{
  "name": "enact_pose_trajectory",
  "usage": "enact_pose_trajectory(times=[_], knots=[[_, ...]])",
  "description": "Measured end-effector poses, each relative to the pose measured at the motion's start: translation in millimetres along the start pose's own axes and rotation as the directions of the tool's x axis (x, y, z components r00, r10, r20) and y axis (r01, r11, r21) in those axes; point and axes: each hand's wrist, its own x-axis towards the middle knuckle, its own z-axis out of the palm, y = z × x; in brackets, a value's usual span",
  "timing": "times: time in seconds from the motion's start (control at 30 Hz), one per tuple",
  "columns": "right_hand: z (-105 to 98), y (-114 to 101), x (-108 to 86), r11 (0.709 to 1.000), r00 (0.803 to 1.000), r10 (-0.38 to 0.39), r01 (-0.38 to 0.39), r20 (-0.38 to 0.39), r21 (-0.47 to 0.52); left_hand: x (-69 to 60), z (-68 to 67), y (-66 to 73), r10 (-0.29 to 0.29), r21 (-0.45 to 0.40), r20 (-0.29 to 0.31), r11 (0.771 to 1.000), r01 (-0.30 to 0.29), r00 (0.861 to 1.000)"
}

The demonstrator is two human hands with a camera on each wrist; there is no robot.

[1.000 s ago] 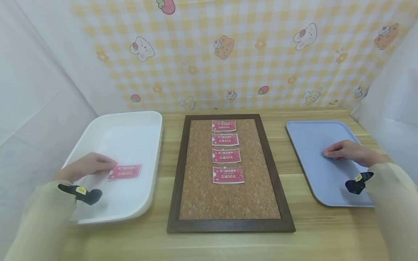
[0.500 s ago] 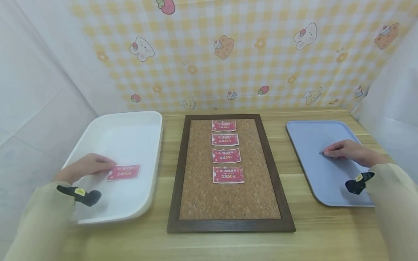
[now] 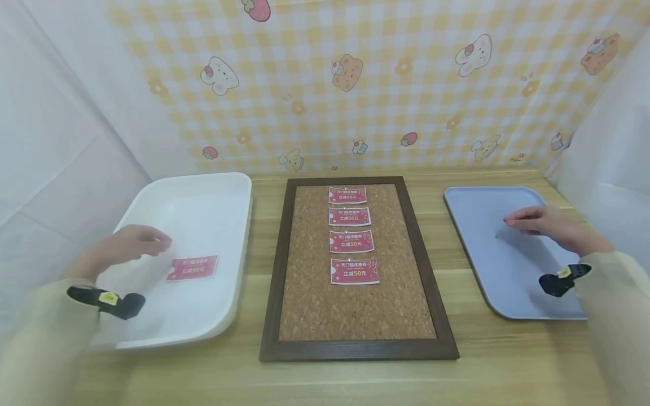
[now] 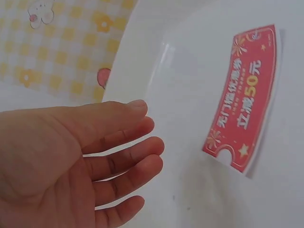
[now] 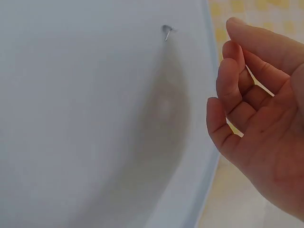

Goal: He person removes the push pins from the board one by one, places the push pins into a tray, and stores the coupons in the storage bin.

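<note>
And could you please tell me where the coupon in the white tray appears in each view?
Head: the coupon is left of centre, below mid-height, in the white tray, below and to the right of the left hand.
Left wrist: the coupon is in the right half, slanted, apart from the fingers.
Right wrist: not in it.
Shared landmark: the checked cloth, also upper left in left wrist, upper right in right wrist.

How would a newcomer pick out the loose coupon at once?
Look left of the brown-framed corkboard to the white tray. Inside lies a pink coupon, near the left hand. Four lookalikes are on the corkboard; only this one shows in the tray.
</note>
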Motion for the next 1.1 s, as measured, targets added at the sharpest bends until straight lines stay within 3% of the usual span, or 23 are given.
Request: enact_pose_trajectory(times=[0.17,0.37,0.57,0.73,0.9,1.1], knots=[[-1,-26,-1.9,0.996,0.999,-0.031,0.028,-0.032,-0.088,-6.6,-14.2,27.0,0.133,0.041,-0.083,0.991,-0.13,0.988],[7,-66,-2.7,0.98,0.994,-0.095,0.083,-0.06,-0.181,-12.3,-21.3,65.1,0.293,0.081,-0.168,0.956,-0.283,0.941],[21,-107,-1.2,0.96,0.984,-0.177,0.17,-0.013,-0.223,-12.3,-11.5,102.7,0.402,0.083,-0.184,0.916,-0.393,0.897],[37,-135,1.6,0.946,0.961,-0.269,0.275,0.057,-0.17,-6.4,2.3,132.3,0.465,0.063,-0.165,0.885,-0.461,0.87],[53,-158,6.7,0.916,0.926,-0.36,0.374,0.117,-0.146,2.8,15.5,156.3,0.52,0.011,-0.131,0.852,-0.523,0.844],[74,-178,10.4,0.889,0.888,-0.414,0.442,0.197,-0.122,23.6,36.1,180.8,0.535,-0.057,-0.03,0.842,-0.536,0.844]])
